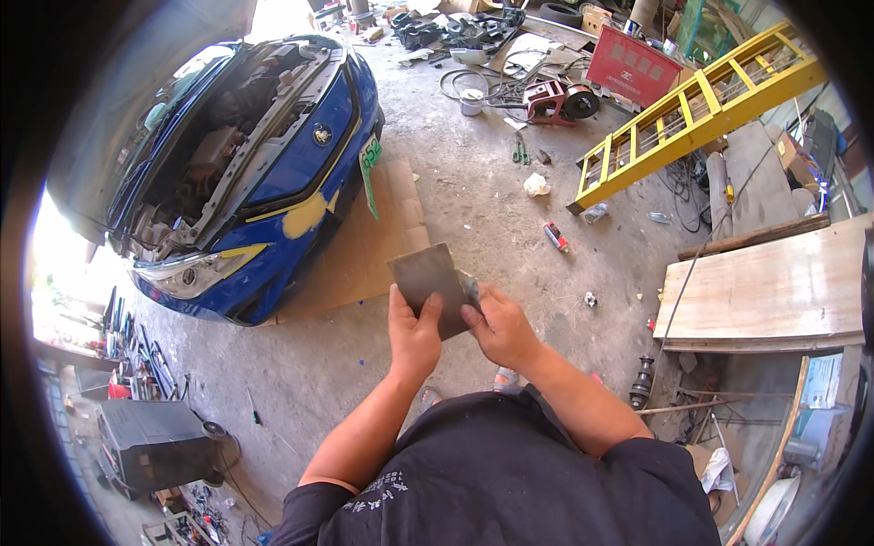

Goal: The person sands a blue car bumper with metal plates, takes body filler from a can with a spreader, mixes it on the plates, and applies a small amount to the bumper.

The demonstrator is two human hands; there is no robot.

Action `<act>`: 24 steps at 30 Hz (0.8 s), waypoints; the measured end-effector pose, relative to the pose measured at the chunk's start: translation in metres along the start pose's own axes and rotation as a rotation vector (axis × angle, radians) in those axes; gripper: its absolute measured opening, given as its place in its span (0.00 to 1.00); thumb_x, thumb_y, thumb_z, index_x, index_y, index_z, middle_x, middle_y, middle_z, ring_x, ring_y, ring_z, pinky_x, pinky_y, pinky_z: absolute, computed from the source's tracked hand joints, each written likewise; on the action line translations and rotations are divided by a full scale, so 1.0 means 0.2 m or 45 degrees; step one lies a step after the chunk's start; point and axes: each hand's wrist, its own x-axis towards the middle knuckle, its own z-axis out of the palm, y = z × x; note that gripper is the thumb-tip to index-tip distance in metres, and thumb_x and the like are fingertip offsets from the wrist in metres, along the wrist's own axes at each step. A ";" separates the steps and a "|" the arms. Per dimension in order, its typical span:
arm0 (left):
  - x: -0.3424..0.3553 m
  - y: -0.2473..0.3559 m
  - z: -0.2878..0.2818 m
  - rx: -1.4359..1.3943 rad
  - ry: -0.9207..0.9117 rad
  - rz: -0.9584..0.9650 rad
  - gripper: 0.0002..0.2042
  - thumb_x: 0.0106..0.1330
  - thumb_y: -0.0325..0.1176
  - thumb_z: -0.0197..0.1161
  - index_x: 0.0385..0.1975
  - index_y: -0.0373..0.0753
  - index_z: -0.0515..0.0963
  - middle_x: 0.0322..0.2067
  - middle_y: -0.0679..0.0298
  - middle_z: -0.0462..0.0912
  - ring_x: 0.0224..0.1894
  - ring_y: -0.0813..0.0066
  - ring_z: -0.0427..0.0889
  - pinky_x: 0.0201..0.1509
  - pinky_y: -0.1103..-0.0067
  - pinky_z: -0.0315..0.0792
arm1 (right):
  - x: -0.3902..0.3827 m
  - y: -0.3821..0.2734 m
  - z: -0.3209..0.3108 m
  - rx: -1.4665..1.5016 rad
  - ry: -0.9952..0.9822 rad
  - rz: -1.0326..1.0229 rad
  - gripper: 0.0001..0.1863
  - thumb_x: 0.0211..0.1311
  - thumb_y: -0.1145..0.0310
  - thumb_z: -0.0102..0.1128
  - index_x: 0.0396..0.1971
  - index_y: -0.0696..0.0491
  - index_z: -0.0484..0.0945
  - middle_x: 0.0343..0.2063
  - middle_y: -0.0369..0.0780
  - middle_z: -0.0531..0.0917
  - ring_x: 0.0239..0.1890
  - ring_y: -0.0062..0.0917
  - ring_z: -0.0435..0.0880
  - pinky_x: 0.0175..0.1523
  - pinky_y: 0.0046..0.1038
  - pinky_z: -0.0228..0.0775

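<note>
A dark grey rectangular sheet [425, 280], apparently sandpaper, is held in front of my body at the centre of the view. My left hand [411, 323] grips its lower left, with the thumb on its face. My right hand [499, 323] holds its right edge, thumb pressed near the corner, beside a crumpled lighter bit whose nature I cannot make out. Beyond my hands stands a blue car [305, 191] with an open hood, a pale patch [303, 217] on its bumper, and cardboard [382, 238] on the floor beneath its front.
A yellow ladder [687, 118] leans at the upper right. A wooden board [760, 282] lies right of me, a dark machine [150, 437] stands lower left. A red case [628, 65], cables and clutter fill the back. A small can [555, 237] lies on the concrete floor [492, 191].
</note>
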 end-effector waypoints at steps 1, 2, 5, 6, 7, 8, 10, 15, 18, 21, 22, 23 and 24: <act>0.01 0.01 -0.01 -0.038 -0.006 -0.040 0.13 0.66 0.21 0.53 0.50 0.36 0.66 0.45 0.62 0.76 0.46 0.76 0.75 0.53 0.78 0.69 | -0.01 0.00 0.00 0.017 0.000 0.005 0.18 0.64 0.71 0.52 0.52 0.61 0.70 0.46 0.52 0.77 0.47 0.48 0.76 0.51 0.36 0.70; 0.01 0.03 -0.01 -0.076 -0.011 -0.080 0.14 0.66 0.21 0.53 0.51 0.37 0.65 0.46 0.62 0.76 0.47 0.76 0.74 0.54 0.77 0.68 | -0.02 -0.02 0.00 0.035 0.000 0.009 0.19 0.64 0.72 0.52 0.53 0.61 0.69 0.46 0.52 0.77 0.47 0.48 0.76 0.51 0.36 0.70; 0.01 0.06 0.00 -0.229 0.047 -0.176 0.15 0.66 0.21 0.53 0.51 0.37 0.66 0.47 0.62 0.75 0.48 0.75 0.74 0.56 0.76 0.67 | 0.01 -0.07 -0.03 0.069 0.120 -0.047 0.21 0.64 0.73 0.51 0.57 0.61 0.67 0.47 0.52 0.77 0.47 0.47 0.76 0.51 0.37 0.69; 0.01 0.06 -0.01 -0.268 0.073 -0.212 0.15 0.66 0.21 0.53 0.51 0.38 0.66 0.47 0.62 0.75 0.48 0.75 0.74 0.56 0.76 0.67 | 0.03 -0.07 -0.03 0.075 0.186 -0.076 0.22 0.63 0.73 0.51 0.58 0.60 0.66 0.48 0.52 0.76 0.48 0.46 0.76 0.52 0.37 0.69; 0.02 0.05 -0.01 -0.308 0.098 -0.248 0.15 0.66 0.21 0.53 0.51 0.38 0.66 0.47 0.62 0.75 0.48 0.75 0.74 0.56 0.76 0.67 | 0.04 -0.08 -0.03 0.010 0.172 -0.148 0.23 0.62 0.74 0.52 0.58 0.60 0.66 0.49 0.51 0.76 0.48 0.45 0.76 0.52 0.37 0.69; 0.01 0.06 0.00 -0.245 0.100 -0.213 0.14 0.66 0.20 0.52 0.51 0.38 0.65 0.47 0.62 0.75 0.48 0.75 0.74 0.56 0.76 0.68 | 0.04 -0.08 -0.03 -0.056 0.158 -0.219 0.24 0.61 0.75 0.52 0.59 0.60 0.66 0.50 0.51 0.76 0.47 0.45 0.76 0.52 0.37 0.69; -0.01 0.06 0.02 -0.125 0.112 -0.135 0.14 0.66 0.19 0.52 0.51 0.38 0.65 0.46 0.62 0.75 0.48 0.76 0.74 0.55 0.77 0.68 | 0.04 -0.09 -0.03 -0.162 0.138 -0.331 0.26 0.58 0.76 0.53 0.60 0.59 0.66 0.52 0.50 0.75 0.47 0.43 0.76 0.52 0.37 0.70; -0.04 0.00 -0.03 0.009 0.062 0.037 0.13 0.67 0.19 0.52 0.50 0.38 0.65 0.46 0.64 0.76 0.47 0.79 0.74 0.52 0.80 0.69 | -0.01 -0.10 -0.04 -0.292 0.099 -0.399 0.30 0.49 0.83 0.54 0.58 0.60 0.68 0.53 0.49 0.75 0.45 0.45 0.76 0.51 0.37 0.72; -0.03 0.01 -0.03 -0.004 0.051 0.088 0.12 0.67 0.20 0.53 0.49 0.36 0.66 0.44 0.65 0.76 0.46 0.80 0.73 0.51 0.82 0.68 | -0.03 -0.12 -0.04 -0.342 0.080 -0.361 0.30 0.49 0.83 0.54 0.57 0.60 0.69 0.53 0.49 0.75 0.44 0.44 0.76 0.50 0.37 0.72; -0.03 0.01 -0.03 0.017 0.041 0.119 0.12 0.67 0.21 0.53 0.50 0.36 0.66 0.44 0.65 0.76 0.46 0.81 0.73 0.51 0.82 0.68 | -0.05 -0.12 -0.06 -0.381 0.040 -0.336 0.30 0.49 0.83 0.53 0.58 0.60 0.68 0.53 0.49 0.74 0.44 0.44 0.76 0.49 0.37 0.72; -0.03 0.01 -0.03 0.031 0.037 0.131 0.13 0.67 0.21 0.53 0.50 0.36 0.66 0.44 0.65 0.76 0.46 0.81 0.73 0.51 0.82 0.68 | -0.06 -0.12 -0.06 -0.393 0.030 -0.322 0.30 0.49 0.82 0.53 0.58 0.60 0.68 0.53 0.49 0.75 0.44 0.44 0.76 0.49 0.37 0.72; -0.03 0.00 -0.03 0.010 0.032 0.120 0.13 0.67 0.21 0.54 0.50 0.36 0.66 0.45 0.65 0.76 0.46 0.80 0.73 0.52 0.82 0.68 | -0.07 -0.13 -0.06 -0.405 0.019 -0.307 0.30 0.50 0.82 0.53 0.58 0.60 0.68 0.52 0.49 0.75 0.45 0.44 0.76 0.50 0.37 0.72; -0.03 0.00 -0.04 -0.010 0.028 0.110 0.13 0.67 0.21 0.54 0.50 0.36 0.66 0.45 0.65 0.76 0.46 0.80 0.73 0.52 0.82 0.68 | -0.08 -0.13 -0.06 -0.416 0.009 -0.294 0.30 0.50 0.82 0.53 0.59 0.60 0.67 0.52 0.49 0.75 0.45 0.44 0.76 0.50 0.37 0.72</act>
